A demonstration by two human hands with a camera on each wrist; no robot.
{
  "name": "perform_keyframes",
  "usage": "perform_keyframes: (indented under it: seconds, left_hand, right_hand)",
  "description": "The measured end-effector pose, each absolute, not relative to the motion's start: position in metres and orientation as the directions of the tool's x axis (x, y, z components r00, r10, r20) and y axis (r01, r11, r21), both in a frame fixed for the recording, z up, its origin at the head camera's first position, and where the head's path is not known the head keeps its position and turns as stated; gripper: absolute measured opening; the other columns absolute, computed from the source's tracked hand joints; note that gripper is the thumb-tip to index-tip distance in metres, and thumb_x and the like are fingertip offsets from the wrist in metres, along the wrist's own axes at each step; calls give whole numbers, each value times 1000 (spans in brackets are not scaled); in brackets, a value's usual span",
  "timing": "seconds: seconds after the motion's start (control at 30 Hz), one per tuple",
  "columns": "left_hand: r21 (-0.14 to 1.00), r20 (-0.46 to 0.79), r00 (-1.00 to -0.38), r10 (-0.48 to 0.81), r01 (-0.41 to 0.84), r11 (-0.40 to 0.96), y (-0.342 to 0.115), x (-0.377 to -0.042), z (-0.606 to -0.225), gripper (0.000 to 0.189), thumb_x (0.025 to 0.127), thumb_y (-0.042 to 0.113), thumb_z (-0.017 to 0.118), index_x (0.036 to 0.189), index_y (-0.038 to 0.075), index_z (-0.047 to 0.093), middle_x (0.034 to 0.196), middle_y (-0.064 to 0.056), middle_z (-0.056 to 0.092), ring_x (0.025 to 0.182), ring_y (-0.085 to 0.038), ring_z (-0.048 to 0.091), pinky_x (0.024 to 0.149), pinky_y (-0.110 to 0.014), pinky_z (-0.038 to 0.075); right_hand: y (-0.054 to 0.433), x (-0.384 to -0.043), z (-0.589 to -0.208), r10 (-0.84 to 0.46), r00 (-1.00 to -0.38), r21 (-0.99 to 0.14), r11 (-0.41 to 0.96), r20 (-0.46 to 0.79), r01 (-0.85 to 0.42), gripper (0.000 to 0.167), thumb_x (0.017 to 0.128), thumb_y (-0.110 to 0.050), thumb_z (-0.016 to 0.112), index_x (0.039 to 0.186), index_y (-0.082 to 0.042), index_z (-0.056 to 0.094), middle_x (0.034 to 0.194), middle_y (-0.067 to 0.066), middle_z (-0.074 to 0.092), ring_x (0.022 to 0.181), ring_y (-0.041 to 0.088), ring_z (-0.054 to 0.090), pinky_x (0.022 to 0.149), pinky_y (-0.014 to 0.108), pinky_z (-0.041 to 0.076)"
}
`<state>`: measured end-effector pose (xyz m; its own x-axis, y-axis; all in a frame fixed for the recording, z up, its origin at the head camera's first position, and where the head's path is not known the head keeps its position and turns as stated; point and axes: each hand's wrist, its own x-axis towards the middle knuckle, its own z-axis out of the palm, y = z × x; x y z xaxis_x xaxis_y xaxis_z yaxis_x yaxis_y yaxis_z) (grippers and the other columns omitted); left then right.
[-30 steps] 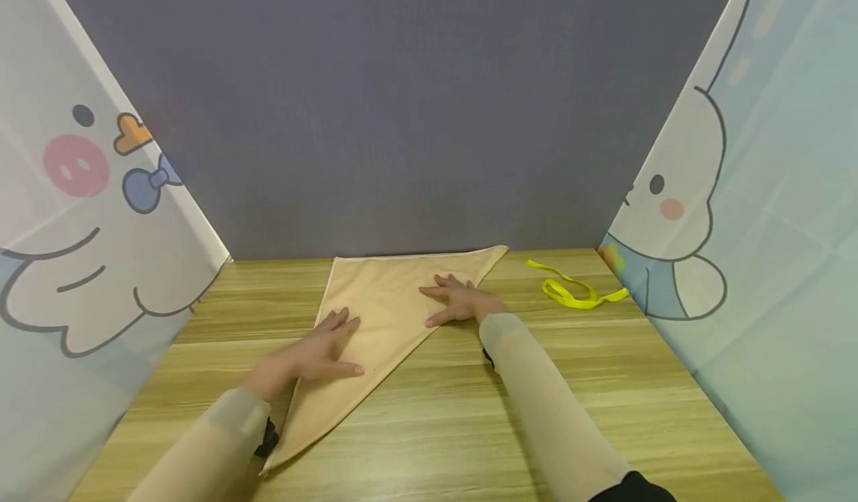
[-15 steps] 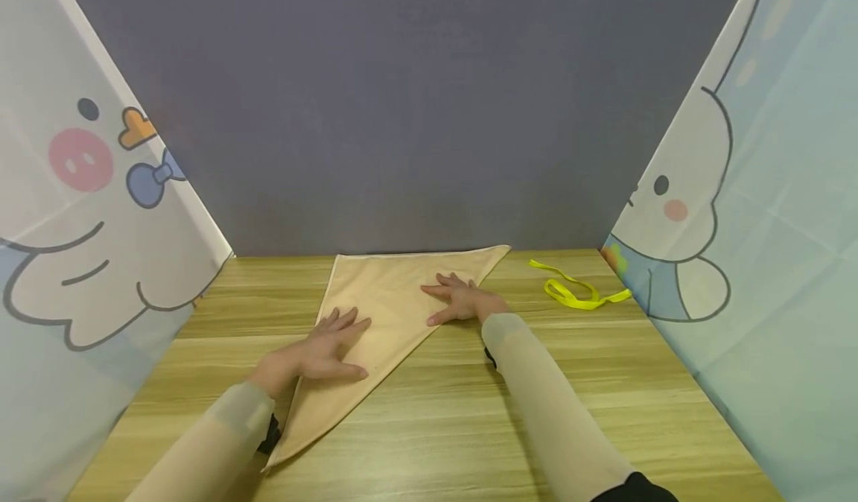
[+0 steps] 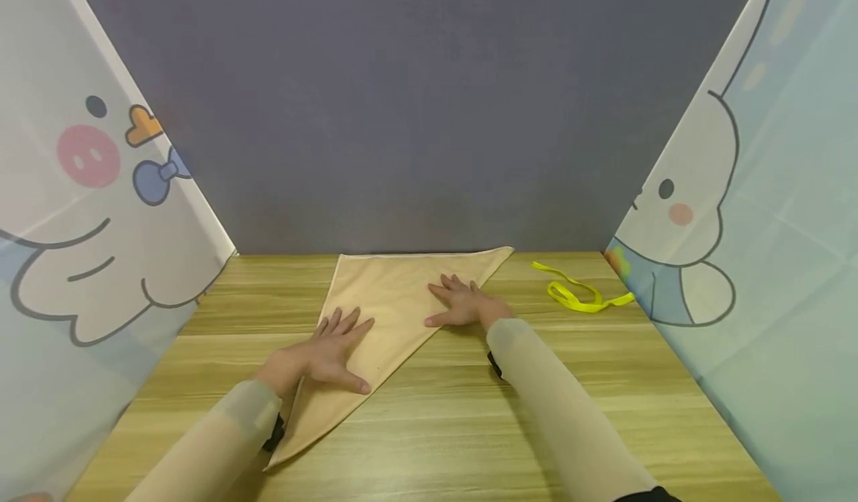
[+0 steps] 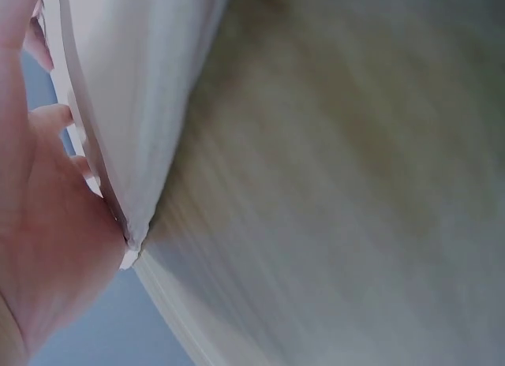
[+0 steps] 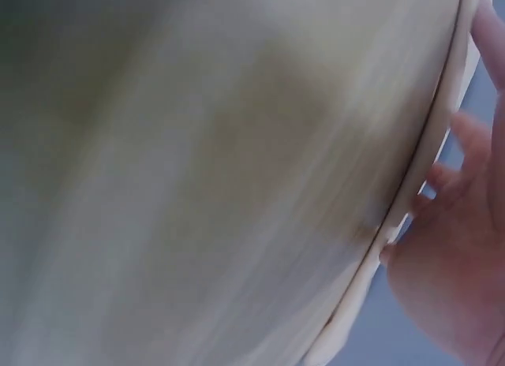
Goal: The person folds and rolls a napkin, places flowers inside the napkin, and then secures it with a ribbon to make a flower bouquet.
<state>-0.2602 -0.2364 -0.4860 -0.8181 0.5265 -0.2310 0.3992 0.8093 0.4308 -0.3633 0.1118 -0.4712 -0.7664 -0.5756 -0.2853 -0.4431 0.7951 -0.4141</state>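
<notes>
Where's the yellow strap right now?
In the head view, the yellow strap lies on the table, right of the beige cloth and the right hand.

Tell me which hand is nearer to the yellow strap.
Right. The right hand rests on the cloth, just left of the yellow strap; the left hand lies farther left on the cloth.

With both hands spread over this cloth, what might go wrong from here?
The beige cloth could wrinkle or skew if the left hand and right hand slide unevenly. The black object at the left wrist, close to the cloth's near corner, might catch its edge.
</notes>
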Motion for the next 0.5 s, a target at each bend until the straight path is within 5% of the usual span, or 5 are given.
perform_keyframes:
  seconds: [0.3, 0.5]
  left_hand:
    - [406, -231, -820, 524, 408, 818, -233, -260, -485, 139, 79, 78, 85, 177, 10, 14, 183, -25, -5, 168, -53, -11, 131, -76, -5]
    - [380, -277, -817, 506, 391, 838, -227, -258, -484, 145, 76, 80, 86, 178, 10, 9, 183, -24, -8, 168, -53, -12, 131, -77, -4]
  right_hand:
    - [52, -308, -469, -656, -699, -315, 753, -284, -578, 107, 102, -83, 47, 179, -19, 7, 186, 8, -6, 173, 29, -7, 138, 61, -3]
    - [28, -285, -473, -625, -703, -271, 780, -339, -564, 112, 100, -84, 50, 179, -21, 2, 186, 6, -7, 173, 29, -8, 137, 64, -1]
